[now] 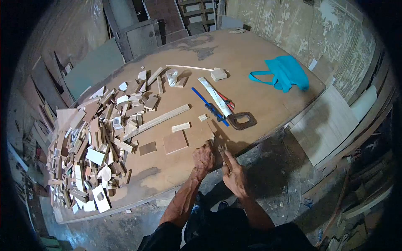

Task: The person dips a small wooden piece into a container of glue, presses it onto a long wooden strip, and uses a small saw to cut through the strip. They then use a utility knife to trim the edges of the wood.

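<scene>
My left hand presses down at the near edge of the wooden worktable, its fingers closed on a small thin piece of wood. My right hand is beside it just off the table edge, gripping a slim stick-like tool that points toward the left hand. Just beyond the hands lie a square board, a smaller dark square and a short light block.
A big heap of wood offcuts covers the table's left side. A long batten, a handsaw with a dark handle, a blue tool and a teal bag lie farther back. Boards lean around the floor.
</scene>
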A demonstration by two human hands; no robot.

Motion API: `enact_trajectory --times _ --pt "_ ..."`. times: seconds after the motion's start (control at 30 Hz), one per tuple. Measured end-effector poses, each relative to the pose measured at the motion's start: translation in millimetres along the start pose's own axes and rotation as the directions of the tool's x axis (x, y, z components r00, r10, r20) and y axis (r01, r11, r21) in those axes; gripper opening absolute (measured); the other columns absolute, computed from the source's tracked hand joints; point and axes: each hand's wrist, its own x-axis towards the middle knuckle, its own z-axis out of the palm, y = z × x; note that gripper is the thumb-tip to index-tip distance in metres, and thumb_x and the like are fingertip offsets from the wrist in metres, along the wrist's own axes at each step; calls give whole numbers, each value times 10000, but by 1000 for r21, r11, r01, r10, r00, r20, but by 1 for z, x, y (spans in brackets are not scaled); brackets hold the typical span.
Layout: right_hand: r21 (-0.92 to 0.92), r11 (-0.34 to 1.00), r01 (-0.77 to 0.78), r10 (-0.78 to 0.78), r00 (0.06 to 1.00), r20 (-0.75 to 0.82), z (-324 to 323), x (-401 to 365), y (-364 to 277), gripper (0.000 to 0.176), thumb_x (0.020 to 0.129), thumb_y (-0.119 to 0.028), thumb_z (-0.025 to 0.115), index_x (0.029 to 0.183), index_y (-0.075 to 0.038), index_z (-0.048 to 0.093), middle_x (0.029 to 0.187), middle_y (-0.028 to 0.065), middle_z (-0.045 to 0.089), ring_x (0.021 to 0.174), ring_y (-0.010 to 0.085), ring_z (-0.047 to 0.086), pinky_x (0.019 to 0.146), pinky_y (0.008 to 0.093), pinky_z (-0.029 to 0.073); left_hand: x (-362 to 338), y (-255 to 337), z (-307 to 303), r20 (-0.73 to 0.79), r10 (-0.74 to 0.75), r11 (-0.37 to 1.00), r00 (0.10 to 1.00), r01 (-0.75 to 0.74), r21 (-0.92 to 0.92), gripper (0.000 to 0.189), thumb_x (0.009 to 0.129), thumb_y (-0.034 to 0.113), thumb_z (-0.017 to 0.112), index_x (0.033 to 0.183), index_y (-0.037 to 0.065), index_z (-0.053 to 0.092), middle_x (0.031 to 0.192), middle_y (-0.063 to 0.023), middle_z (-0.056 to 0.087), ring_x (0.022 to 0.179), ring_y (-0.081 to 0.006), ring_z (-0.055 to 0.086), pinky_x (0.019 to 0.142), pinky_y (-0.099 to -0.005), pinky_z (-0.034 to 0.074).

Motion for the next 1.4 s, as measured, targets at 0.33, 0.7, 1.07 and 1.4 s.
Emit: enact_trajectory --times 0.33,0.7,1.07,1.4 --pt "-30 998 58 -60 995 -85 12 7 5 543 898 -69 567 1421 -174 469 941 249 681 821 431 671 678 452 538 -2 -6 3 -35 46 998 998 -47 -36 407 775 142 589 1155 15 518 838 -224 672 740 -428 659 686 -519 521" --pt "-26 997 67 -68 997 -43 10 6 9 541 884 -37 560 1413 -90 459 1080 259 658 848 442 670 695 455 552 3 -4 9 63 -35 999 997 35 4 395 782 108 581 1159 8 518 889 -233 682 807 -419 675 711 -505 534" --pt "-15 998 61 -61 997 -38 2 1 -3 548 885 -50 571 1417 -111 454 1186 216 640 956 451 639 761 465 551 2 -2 0 38 -10 1000 999 11 -20 429 780 121 592 1181 -1 504 899 -248 674 831 -423 671 731 -515 524" --pt "-20 998 62 -63 998 -24 3 -6 4 601 882 -48 588 1456 -115 421 1098 246 663 851 418 677 691 422 547 1 -4 7 32 -26 1000 999 26 -2 387 770 123 601 1128 5 513 880 -236 678 788 -424 670 705 -512 530"
